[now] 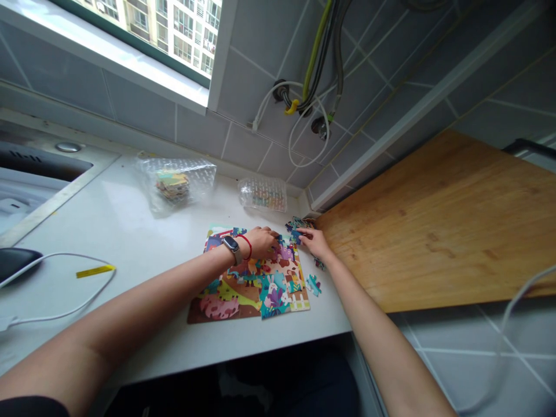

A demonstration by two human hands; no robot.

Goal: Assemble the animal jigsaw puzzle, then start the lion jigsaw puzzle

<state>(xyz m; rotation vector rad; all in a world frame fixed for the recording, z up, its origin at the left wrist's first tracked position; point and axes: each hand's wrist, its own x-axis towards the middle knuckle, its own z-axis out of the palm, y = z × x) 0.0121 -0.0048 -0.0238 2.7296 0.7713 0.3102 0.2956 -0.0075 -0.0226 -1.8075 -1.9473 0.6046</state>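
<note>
On the white counter lies a colourful animal jigsaw puzzle (243, 310), largely pieced together, with a rabbit, a pink animal and a fence. My left hand (259, 243), with a watch and a red cord at the wrist, rests over its upper part. Its fingers are bent down onto the puzzle, thumb apart; what lies beneath them is hidden. At the puzzle's upper right corner, my right hand (317, 243) pinches a dark blue puzzle piece (296, 236) between thumb and fingers. A loose heap of puzzle pieces (299, 222) is just behind it. One teal puzzle piece (313, 285) lies apart by the right edge.
Behind the puzzle are two clear bags of pieces, the left bag (176, 182) and the right bag (263, 194). A wooden board (452, 231) stands close beside my right arm. At left are a sink (56, 200) and a white cable (93, 298). Pipes hang on the wall.
</note>
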